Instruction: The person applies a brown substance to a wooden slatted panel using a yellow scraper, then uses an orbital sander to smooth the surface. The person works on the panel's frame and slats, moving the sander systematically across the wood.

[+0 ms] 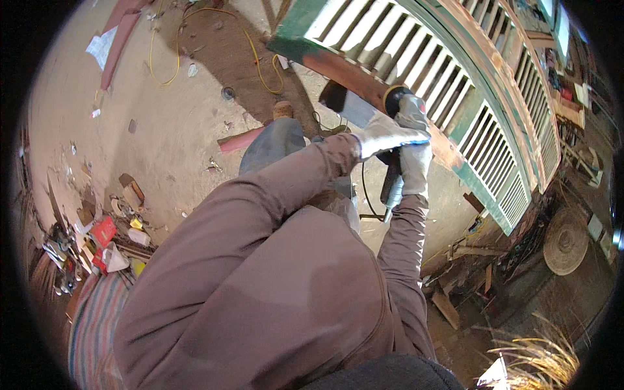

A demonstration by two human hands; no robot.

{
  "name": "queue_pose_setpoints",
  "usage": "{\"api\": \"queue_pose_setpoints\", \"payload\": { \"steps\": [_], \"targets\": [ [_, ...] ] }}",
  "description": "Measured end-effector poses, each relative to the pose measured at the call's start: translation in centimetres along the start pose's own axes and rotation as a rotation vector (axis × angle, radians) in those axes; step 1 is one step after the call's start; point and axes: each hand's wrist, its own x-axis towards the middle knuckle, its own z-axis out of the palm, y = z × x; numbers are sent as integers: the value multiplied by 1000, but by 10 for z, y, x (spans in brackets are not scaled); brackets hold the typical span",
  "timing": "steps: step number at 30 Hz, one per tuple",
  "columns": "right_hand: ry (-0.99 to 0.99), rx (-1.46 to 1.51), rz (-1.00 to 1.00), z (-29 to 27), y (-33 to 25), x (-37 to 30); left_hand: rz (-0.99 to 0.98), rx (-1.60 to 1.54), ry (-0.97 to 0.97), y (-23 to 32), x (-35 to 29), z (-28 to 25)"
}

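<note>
Both my hands, in pale work gloves, are closed around an angle grinder [392, 187] with a dark cord. Its round disc [394, 101] lies against the edge rail of a green louvred wooden shutter [348, 75]. Along this rail the paint is gone in a stretch and brown wood shows; green remains at both ends. My right hand [415, 159] reaches up along the tool towards the disc. Crossing from the left, my left hand [387, 138] grips the body near my right wrist; its fingertips are partly hidden.
Another louvred panel [520, 71] stands behind the shutter. A yellow cord [253, 49] winds over the dusty floor. Bottles and scraps lie by a red container [103, 231] on the left, near a striped cloth [97, 318]. A round woven basket [565, 242] is at the right.
</note>
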Motion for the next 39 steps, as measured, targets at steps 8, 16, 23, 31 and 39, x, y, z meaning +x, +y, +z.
{"api": "queue_pose_setpoints", "payload": {
  "steps": [8,16,23,31,39],
  "targets": [
    [-203,71,-146,83,-148,48,88,-251,248,39,-73,-119],
    [-266,-30,-171,145,-187,88,35,-306,453,91,-130,-169],
    [-210,-2,-159,120,-156,76,30,-282,349,63,-93,-149],
    [-210,99,-58,98,-143,43,110,-99,356,63,-95,-123],
    [-244,-43,-142,152,-202,80,53,-432,438,95,-136,-182]
  ]
}}
